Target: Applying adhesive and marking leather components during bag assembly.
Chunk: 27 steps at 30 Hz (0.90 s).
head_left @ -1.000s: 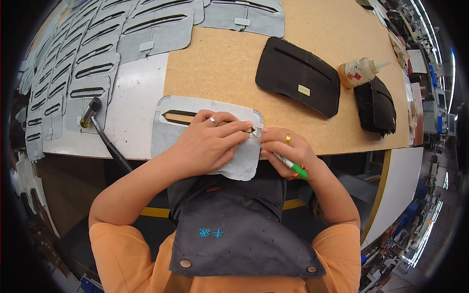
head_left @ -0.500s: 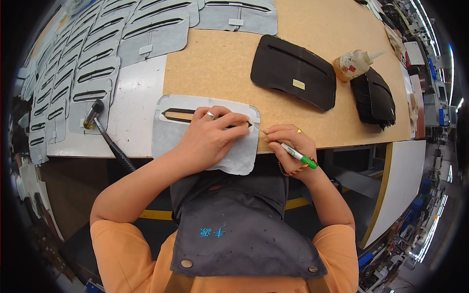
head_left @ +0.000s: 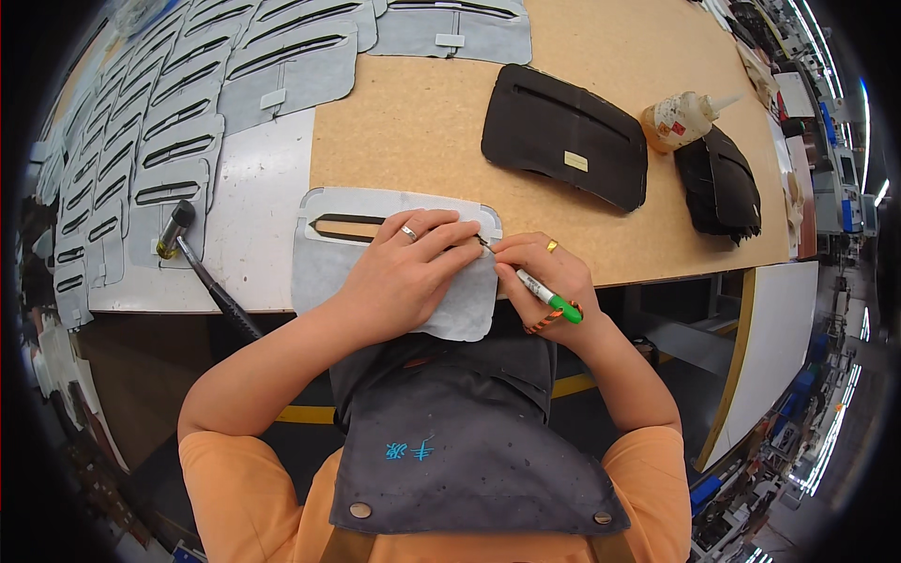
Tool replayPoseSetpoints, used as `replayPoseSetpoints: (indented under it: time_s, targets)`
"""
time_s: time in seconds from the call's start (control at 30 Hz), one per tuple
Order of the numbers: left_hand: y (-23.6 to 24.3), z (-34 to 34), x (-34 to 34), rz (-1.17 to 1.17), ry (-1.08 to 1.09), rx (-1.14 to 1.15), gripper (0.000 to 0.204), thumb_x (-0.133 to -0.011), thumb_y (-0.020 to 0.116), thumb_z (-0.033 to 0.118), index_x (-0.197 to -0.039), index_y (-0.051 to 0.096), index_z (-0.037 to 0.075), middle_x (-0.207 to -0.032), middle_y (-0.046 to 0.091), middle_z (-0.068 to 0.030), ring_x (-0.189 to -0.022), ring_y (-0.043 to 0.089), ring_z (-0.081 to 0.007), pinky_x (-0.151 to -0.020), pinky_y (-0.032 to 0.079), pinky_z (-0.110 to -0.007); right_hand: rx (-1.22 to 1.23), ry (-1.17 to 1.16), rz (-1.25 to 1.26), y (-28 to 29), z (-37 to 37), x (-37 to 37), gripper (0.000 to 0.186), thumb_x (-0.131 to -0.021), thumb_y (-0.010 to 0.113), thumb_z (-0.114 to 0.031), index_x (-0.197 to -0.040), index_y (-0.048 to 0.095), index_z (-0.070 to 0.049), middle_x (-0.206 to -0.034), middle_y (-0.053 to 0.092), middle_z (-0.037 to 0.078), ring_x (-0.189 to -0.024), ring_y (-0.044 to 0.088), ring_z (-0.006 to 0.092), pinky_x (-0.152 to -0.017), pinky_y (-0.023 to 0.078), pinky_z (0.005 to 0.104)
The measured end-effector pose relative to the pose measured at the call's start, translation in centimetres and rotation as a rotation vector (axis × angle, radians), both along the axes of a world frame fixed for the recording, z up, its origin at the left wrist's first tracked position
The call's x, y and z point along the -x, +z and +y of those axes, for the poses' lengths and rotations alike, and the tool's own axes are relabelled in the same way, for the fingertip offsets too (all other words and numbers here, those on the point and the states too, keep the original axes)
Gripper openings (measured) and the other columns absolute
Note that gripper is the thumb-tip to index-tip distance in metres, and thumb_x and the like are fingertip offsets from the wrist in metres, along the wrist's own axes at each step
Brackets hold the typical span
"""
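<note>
A light grey panel [head_left: 343,267] lies at the table's near edge, its lower part overhanging. It has a long slot [head_left: 349,228] bordered in black, through which the tan board shows. My left hand [head_left: 408,267] rests on the panel with fingers stretched out over the slot's right part, hiding it. In my right hand [head_left: 544,272] is a slim white pen-like tool with a green end [head_left: 566,308], gripped in a pinch. Its thin tip meets the right end of the slot, just beyond my left fingertips. An orange and black cord hangs by that wrist.
A hammer [head_left: 208,279] lies at left, its handle over the table edge. Many similar grey panels [head_left: 310,80] overlap at far left. A dark brown panel [head_left: 554,141], a glue bottle [head_left: 678,122] and a stack of dark pieces [head_left: 718,188] are at right.
My right hand has moved left and slightly up, bringing the tool's tip from beside the panel's right edge onto the slot's end. My left hand stays nearly in place.
</note>
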<state>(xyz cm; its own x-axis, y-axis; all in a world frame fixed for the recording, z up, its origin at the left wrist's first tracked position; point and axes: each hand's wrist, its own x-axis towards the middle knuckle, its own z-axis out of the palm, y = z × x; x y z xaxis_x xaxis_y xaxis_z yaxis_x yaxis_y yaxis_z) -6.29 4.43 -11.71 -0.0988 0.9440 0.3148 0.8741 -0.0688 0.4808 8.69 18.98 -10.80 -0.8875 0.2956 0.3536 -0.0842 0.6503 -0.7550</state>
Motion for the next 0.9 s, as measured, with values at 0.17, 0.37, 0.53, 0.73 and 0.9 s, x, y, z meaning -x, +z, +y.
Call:
replayPoseSetpoints:
  time_s: [0.17, 0.37, 0.53, 0.73, 0.9]
  targets:
    - [-0.2, -0.1, 0.1, 0.014, 0.008, 0.016, 0.031, -0.075, 0.062, 0.006, -0.105, 0.062, 0.009, -0.117, 0.059, -0.0025, -0.114, 0.052, -0.0206, -0.098, 0.035, -0.037, -0.133, -0.026, -0.011, 0.2, -0.4, 0.3, 0.009, -0.078, 0.064, 0.001, -0.084, 0.058, -0.002, -0.084, 0.062, 0.012, -0.071, 0.063, 0.0249, -0.061, 0.051, 0.0296]
    - [-0.1, -0.2, 0.0, 0.049, 0.005, 0.041, 0.032, -0.074, 0.062, 0.005, -0.105, 0.062, 0.01, -0.116, 0.059, -0.0016, -0.114, 0.052, -0.0196, -0.099, 0.034, -0.037, 0.584, -0.158, -0.211, -0.2, 0.9, 0.5, 0.005, -0.087, 0.058, -0.001, -0.088, 0.061, 0.003, -0.075, 0.064, 0.008, -0.064, 0.061, 0.0117, -0.06, 0.051, 0.0248]
    - [0.0, -0.2, 0.1, 0.083, -0.002, 0.078, 0.04, -0.074, 0.061, 0.006, -0.113, 0.058, 0.009, -0.121, 0.056, -0.0017, -0.117, 0.049, -0.0178, -0.099, 0.033, -0.037, 0.704, -0.246, -0.278, 0.0, 1.6, 0.5, 0.011, -0.09, 0.057, -0.006, -0.087, 0.062, 0.003, -0.066, 0.062, 0.005, -0.062, 0.06, 0.0103, -0.064, 0.051, 0.0245]
    - [1.3, 0.2, 0.4, 0.143, -0.036, 0.201, 0.048, -0.076, 0.059, 0.008, -0.124, 0.052, 0.008, -0.123, 0.05, -0.0063, -0.116, 0.047, -0.0223, -0.099, 0.031, -0.039, 0.666, -0.215, -0.306, 0.2, 1.7, 0.4, 0.01, -0.09, 0.057, -0.006, -0.087, 0.062, 0.002, -0.067, 0.062, 0.005, -0.063, 0.06, 0.0089, -0.062, 0.05, 0.023]
    - [0.8, 0.8, 1.6, 0.027, 0.202, 0.179, 0.039, -0.08, 0.059, 0.012, -0.117, 0.053, 0.006, -0.117, 0.052, -0.0098, -0.108, 0.047, -0.0258, -0.094, 0.032, -0.041, 0.604, -0.214, -0.271, -0.2, 1.4, 0.1, 0.013, -0.089, 0.061, -0.011, -0.085, 0.06, 0.001, -0.069, 0.063, 0.003, -0.061, 0.059, 0.0066, -0.057, 0.047, 0.021]
